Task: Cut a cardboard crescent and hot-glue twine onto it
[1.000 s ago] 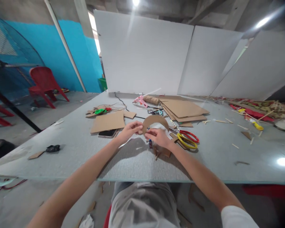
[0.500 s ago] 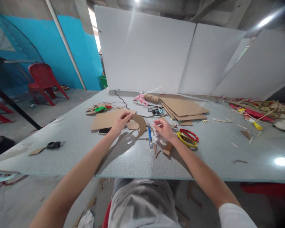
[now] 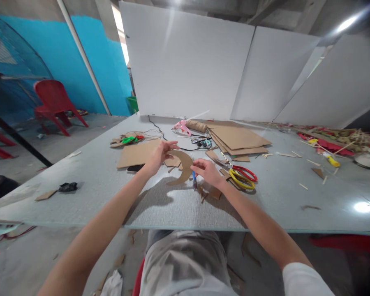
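Observation:
A crescent of brown cardboard (image 3: 185, 165) is raised over the table, its curve bulging to the right. My left hand (image 3: 161, 156) pinches its upper end. At its right edge, the fingertips of my right hand (image 3: 206, 172) are closed on the cardboard. Just below those fingertips lies a blue cutter knife (image 3: 195, 181), partly covered by the right hand. Scissors with red and yellow handles (image 3: 243, 177) rest right of my right hand, among cardboard scraps. Behind my left hand is a flat cardboard sheet (image 3: 137, 154) with a dark phone-like object under its edge.
Toward the back of the table (image 3: 95, 201) stand a pink glue gun (image 3: 182, 127), a twine roll (image 3: 196, 126) and stacked cardboard (image 3: 239, 138). Green and red items (image 3: 131, 140) lie left. Sticks and red scraps (image 3: 327, 144) cover the far right. White panels (image 3: 191, 65) rise behind.
The crescent now shows its flat face more fully. My right hand has moved left onto its edge and over the cutter's upper part. White crumpled bits by the right hand no longer show.

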Demonstrator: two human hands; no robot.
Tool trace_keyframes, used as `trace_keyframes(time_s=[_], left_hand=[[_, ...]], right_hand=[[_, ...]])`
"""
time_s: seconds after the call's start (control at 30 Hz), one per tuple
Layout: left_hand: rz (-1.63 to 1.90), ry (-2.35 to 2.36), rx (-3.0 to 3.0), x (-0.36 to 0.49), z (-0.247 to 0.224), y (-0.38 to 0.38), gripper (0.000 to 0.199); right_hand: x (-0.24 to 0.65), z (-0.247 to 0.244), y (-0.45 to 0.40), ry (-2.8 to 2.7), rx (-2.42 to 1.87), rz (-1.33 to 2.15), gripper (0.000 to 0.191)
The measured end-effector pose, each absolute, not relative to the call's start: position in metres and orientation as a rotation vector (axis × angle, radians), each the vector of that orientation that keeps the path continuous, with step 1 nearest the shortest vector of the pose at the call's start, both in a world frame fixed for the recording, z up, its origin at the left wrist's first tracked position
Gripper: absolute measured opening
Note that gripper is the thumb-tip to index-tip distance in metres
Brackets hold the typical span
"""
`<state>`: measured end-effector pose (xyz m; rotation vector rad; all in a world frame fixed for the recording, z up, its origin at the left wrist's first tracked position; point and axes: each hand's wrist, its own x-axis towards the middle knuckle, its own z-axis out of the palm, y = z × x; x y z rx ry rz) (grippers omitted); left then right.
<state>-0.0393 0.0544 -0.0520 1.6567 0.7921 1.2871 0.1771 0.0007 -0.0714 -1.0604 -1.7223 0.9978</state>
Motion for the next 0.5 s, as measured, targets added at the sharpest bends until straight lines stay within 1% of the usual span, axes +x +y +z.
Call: trace_keyframes(time_s=[0.03,0.13,0.2,0.4,0.5], left_hand=[[1.311,0.794,1.677,-0.0402,-0.0519,0.0549,0.08],[1.364,0.814,1.783,-0.0429,-0.0519,0.0547,0.061],[1.384,0.828,1.879,-0.0446,-0.0518,0.0539,0.052],[1.429,0.882,2.131,-0.0483,-0.0505,0.0525,0.037],[1.452,0.909,2.202,-0.0497,-0.051,0.0519,0.032]], right_hand=[[0.1775,-0.0715,0.0016,-1.708,-1.056,1.001,0.028],[0.1787,-0.0722,0.0038,-1.673,-1.049,1.007,0.03],[0.1793,-0.0723,0.0044,-1.661,-1.047,1.008,0.032],[0.1806,-0.0704,0.0041,-1.665,-1.051,0.991,0.034],[0.1808,-0.0695,0.0034,-1.677,-1.06,0.976,0.033]])
